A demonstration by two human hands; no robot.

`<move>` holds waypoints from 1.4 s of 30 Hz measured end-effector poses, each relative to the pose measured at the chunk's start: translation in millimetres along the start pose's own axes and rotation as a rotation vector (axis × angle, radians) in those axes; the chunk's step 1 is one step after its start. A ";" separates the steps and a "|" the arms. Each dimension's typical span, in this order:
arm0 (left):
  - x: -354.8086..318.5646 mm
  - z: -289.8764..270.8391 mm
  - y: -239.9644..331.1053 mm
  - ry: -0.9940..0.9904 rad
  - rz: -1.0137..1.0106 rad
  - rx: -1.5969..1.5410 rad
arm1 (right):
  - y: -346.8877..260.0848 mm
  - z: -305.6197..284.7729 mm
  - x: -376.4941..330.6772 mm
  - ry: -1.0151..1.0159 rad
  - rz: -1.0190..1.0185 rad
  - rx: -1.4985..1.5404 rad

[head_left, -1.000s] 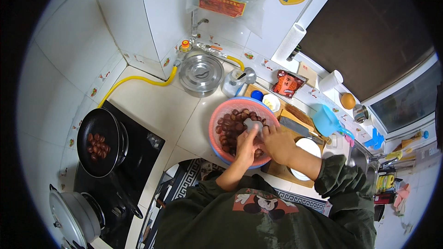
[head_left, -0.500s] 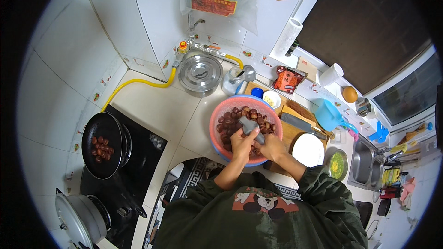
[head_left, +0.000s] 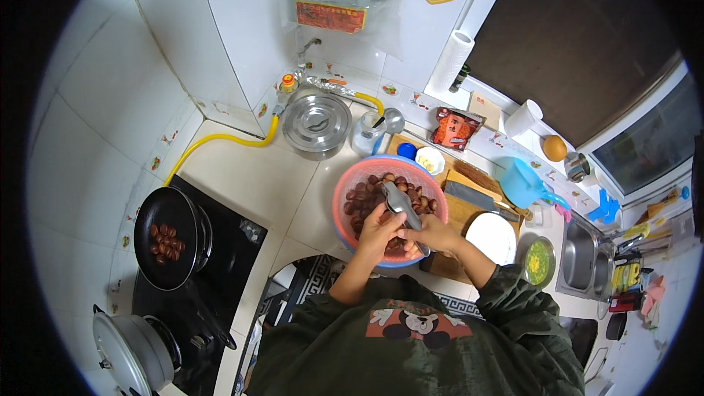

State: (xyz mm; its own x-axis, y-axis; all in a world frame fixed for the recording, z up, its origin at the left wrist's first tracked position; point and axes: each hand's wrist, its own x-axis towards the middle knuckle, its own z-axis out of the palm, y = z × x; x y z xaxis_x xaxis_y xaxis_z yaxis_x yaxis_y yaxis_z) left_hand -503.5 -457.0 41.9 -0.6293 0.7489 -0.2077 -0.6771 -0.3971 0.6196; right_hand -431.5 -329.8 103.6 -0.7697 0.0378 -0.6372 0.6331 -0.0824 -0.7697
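Observation:
A pink basin full of brown chestnuts sits on the white counter in front of me. Both my hands meet over its near side. My right hand grips the handle of a grey metal tool, whose rounded head points up and left over the chestnuts. My left hand is curled against the tool's lower end, fingers closed. Whatever it holds is hidden.
A black pan with several chestnuts stands on the dark hob at left, and a lidded steel pot below it. Behind the basin is a steel pot lid. To the right are a cutting board with a knife, a white plate, a blue scoop and a sink.
My hands have shifted from the basin's middle toward its near rim, still together on the tool. The view has also moved a little.

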 end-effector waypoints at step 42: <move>-10.8 17.3 67.4 -0.124 0.851 1.392 | -60.1 -46.3 -29.9 0.191 0.052 -0.582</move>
State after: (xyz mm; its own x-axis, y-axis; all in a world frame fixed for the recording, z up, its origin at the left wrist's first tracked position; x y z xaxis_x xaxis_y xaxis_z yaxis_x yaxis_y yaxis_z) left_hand -535.8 -482.7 99.0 -0.5402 0.6400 0.5465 0.7176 0.0111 0.6964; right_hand -442.8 -279.8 167.1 -0.7429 0.2302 -0.6286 0.6511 0.4667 -0.5986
